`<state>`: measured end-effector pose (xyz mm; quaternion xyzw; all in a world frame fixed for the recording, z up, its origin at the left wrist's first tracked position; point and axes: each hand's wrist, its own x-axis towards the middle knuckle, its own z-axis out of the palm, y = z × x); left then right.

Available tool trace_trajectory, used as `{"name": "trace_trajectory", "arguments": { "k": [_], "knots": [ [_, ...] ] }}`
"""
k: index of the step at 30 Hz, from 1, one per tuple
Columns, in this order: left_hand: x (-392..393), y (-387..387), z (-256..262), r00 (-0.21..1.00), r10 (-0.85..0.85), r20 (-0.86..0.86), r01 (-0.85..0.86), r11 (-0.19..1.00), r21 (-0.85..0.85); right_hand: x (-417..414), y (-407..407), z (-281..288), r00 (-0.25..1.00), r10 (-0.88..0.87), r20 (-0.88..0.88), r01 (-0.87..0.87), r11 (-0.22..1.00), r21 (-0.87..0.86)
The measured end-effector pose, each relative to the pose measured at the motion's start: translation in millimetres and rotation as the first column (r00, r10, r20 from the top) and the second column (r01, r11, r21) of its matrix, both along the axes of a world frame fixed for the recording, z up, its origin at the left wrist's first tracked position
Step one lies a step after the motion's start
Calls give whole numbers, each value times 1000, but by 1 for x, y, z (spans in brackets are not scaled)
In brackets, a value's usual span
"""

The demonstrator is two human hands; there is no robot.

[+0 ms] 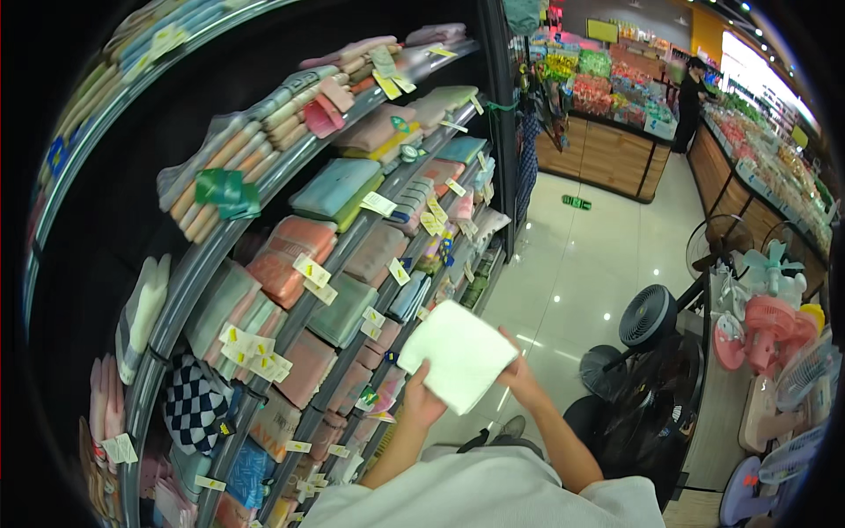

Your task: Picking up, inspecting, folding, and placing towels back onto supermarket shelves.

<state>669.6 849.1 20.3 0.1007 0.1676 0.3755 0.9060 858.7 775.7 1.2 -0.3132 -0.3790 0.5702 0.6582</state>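
Observation:
A folded white cloth, probably a towel (459, 356), is held out in front of my body between both hands. My left hand (422, 399) grips its lower left edge, with the thumb on top. At the right corner my right hand (515, 366) holds it, the fingers partly hidden behind the cloth. Just left of the cloth, shelves carry folded towels, among them a green one (343, 310), an orange one (294, 257) and a thin blue-and-white stack (409, 295).
Tagged shelf rails (343, 254) run along my left. Standing fans (648, 317) and a table (703, 396) with small desk fans (769, 330) are on the right. Ahead, wooden counters (601, 155) hold packaged goods, and a person in black (691, 99) stands there. Glossy tiles (561, 264) form the aisle floor.

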Motion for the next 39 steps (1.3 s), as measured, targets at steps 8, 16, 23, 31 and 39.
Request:
{"name": "trace_trajectory", "arguments": {
  "k": [8,16,23,31,39],
  "knots": [
    [105,22,0,983,-182,34,184,980,-80,115,11,1,920,-310,238,341,935,-101],
    [196,54,-11,927,-347,140,356,933,-47,170,16,29,828,-476,-296,412,875,-253],
    [273,99,-14,931,-348,114,354,935,-34,215,42,-9,678,-299,-671,292,948,-127],
    [343,194,-28,929,-361,-84,348,927,-142,306,151,40,799,-593,-99,560,794,-238],
    [398,271,-5,877,-460,138,477,804,-354,370,258,94,185,-427,885,299,882,363]
  ]
}}
